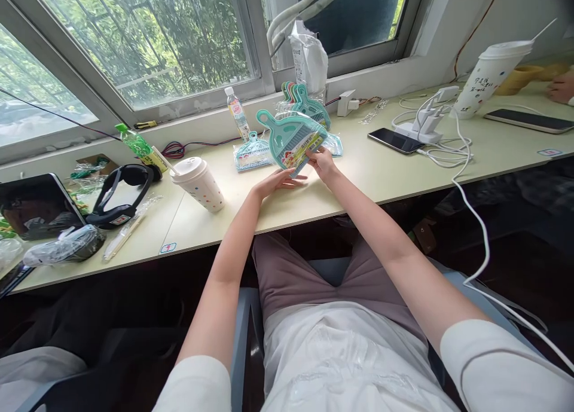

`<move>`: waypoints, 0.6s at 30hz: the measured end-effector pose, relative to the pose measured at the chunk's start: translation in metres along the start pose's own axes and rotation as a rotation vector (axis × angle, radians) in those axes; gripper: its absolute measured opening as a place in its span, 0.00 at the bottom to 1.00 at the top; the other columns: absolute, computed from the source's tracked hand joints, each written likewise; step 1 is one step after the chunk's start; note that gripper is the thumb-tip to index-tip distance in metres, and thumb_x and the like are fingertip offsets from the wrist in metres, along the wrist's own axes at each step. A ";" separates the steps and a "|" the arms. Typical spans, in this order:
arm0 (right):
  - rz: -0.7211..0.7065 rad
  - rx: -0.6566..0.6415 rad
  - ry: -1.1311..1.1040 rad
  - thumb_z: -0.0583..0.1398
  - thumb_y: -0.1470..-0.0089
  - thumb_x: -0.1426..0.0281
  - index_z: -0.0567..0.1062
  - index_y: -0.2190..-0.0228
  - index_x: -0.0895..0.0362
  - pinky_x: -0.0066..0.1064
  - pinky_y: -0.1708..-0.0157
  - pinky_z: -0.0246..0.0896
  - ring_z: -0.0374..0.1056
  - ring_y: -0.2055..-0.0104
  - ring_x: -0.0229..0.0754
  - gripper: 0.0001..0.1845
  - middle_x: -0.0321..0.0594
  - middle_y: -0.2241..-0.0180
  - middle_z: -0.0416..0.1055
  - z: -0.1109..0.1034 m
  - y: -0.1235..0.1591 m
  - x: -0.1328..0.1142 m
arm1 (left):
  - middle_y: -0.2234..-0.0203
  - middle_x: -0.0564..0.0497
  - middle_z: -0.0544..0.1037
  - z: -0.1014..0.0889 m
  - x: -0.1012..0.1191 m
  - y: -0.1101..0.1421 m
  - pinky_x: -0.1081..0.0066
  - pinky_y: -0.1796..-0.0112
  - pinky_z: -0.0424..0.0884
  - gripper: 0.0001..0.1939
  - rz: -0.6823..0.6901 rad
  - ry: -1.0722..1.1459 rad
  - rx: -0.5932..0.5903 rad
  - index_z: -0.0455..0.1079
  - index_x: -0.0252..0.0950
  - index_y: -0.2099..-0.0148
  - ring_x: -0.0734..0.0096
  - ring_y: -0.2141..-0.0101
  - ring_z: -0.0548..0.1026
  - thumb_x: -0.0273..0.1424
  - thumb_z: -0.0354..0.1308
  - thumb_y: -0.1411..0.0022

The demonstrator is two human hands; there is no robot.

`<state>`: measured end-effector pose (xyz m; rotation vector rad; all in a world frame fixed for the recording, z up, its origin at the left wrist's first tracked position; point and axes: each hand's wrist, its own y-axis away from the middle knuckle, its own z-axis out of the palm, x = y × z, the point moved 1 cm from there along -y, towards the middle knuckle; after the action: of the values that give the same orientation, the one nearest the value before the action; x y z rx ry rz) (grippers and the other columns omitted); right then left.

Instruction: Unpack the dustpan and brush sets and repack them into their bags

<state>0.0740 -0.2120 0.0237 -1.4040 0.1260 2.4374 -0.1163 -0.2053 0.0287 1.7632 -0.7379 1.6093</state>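
A teal mini dustpan-and-brush set [289, 138] with a printed label is tilted up above the pale desk [368, 179]. My right hand [321, 162] pinches its lower right edge at the label. My left hand [278, 182] lies under its lower edge, fingers stretched out and touching the pack. Behind it lies another packed set [252, 153] flat on the desk, and a stack of several more sets [309, 104] leans near the window sill.
A dotted paper cup [200, 183] stands to the left, with headphones [121, 194] and a tablet [38, 206] beyond. To the right are a phone [394, 140], a charger with white cables [426, 128], a tall cup [487, 77] and another person's hand [560, 88].
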 end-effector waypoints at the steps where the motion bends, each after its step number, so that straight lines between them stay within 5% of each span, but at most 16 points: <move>1: -0.004 0.004 -0.009 0.64 0.49 0.80 0.71 0.67 0.53 0.37 0.46 0.76 0.76 0.50 0.42 0.12 0.35 0.62 0.78 0.000 -0.001 0.000 | 0.46 0.38 0.79 -0.001 0.000 0.000 0.58 0.48 0.75 0.31 0.022 0.001 0.032 0.67 0.40 0.36 0.52 0.47 0.79 0.47 0.62 0.36; 6: -0.011 0.002 -0.030 0.65 0.51 0.81 0.72 0.68 0.54 0.39 0.45 0.75 0.76 0.50 0.43 0.11 0.35 0.62 0.79 -0.002 -0.004 0.004 | 0.42 0.38 0.75 -0.006 -0.001 -0.003 0.55 0.47 0.76 0.30 0.153 -0.055 0.296 0.67 0.36 0.38 0.54 0.46 0.77 0.42 0.65 0.39; 13: -0.021 -0.003 -0.039 0.62 0.49 0.82 0.73 0.70 0.55 0.39 0.45 0.75 0.76 0.52 0.42 0.10 0.36 0.64 0.79 -0.004 -0.004 0.004 | 0.45 0.36 0.79 0.002 0.000 0.000 0.55 0.43 0.72 0.31 0.054 -0.096 0.052 0.67 0.35 0.38 0.53 0.50 0.80 0.47 0.63 0.37; 18: -0.020 0.006 -0.056 0.63 0.50 0.82 0.71 0.70 0.55 0.42 0.46 0.76 0.76 0.51 0.44 0.11 0.36 0.65 0.78 -0.003 -0.004 0.003 | 0.40 0.38 0.74 -0.002 -0.003 -0.005 0.55 0.48 0.75 0.33 0.128 -0.052 0.190 0.64 0.39 0.36 0.51 0.44 0.76 0.44 0.65 0.39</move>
<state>0.0768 -0.2082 0.0197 -1.3265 0.1053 2.4555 -0.1142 -0.2011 0.0257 1.9328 -0.7567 1.7739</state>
